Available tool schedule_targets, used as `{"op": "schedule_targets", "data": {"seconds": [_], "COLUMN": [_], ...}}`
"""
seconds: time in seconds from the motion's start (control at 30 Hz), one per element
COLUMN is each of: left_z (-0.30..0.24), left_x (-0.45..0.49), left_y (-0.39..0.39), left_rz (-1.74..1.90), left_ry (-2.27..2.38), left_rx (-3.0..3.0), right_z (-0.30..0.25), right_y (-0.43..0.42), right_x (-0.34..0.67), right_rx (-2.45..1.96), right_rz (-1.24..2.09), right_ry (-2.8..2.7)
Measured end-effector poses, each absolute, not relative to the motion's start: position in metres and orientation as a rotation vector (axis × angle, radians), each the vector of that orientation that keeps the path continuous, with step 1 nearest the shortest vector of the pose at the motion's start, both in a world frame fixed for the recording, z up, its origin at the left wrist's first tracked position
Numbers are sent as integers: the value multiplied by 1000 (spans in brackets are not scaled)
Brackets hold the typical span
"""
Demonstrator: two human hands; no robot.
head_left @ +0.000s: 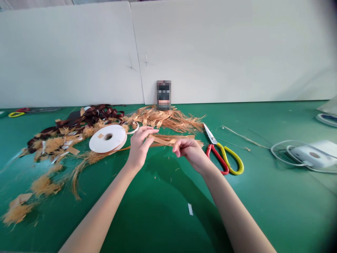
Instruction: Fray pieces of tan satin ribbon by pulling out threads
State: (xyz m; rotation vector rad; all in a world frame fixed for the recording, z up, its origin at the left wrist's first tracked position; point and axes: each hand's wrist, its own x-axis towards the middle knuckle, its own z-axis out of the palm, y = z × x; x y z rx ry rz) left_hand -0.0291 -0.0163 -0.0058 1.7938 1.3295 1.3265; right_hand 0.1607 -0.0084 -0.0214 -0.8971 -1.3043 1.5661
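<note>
My left hand (140, 144) and my right hand (189, 149) are raised over the green table (163, 211), both pinching a strip of tan ribbon (164, 140) stretched between them. The left thumb and fingers close on one end, the right fingers curl round the other. A white ribbon spool (107, 138) lies flat just left of my left hand, with ribbon trailing from it. Scissors with red and yellow handles (223, 156) lie just right of my right hand, blades pointing away.
Frayed tan ribbon shreds (168, 119) and dark brown ribbon (97, 112) are heaped behind and to the left. A white device with a coiled cable (310, 154) sits at right. More scissors (18, 113) lie far left. White boards (210, 52) wall the back.
</note>
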Motion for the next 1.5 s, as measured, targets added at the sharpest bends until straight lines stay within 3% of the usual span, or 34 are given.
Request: {"op": "schedule_targets", "data": {"seconds": [0.27,0.57,1.13,1.5], "left_z": [-1,-6,-15,-15], "left_x": [-18,-17,-22,-27], "left_y": [-25,-21,-13,-10], "left_rz": [930,862,1076,1148], "left_ry": [829,893,893,898], "left_rx": [1596,1592,539,587], "right_z": [-21,-24,-18,-15], "right_y": [-12,-12,-11,-13], "right_x": [156,155,154,152], "right_rx": [-764,-702,-913,-1006], "right_rz": [1604,1557,1265,1274], "right_ry": [-1436,-1458,-1486,-1361]}}
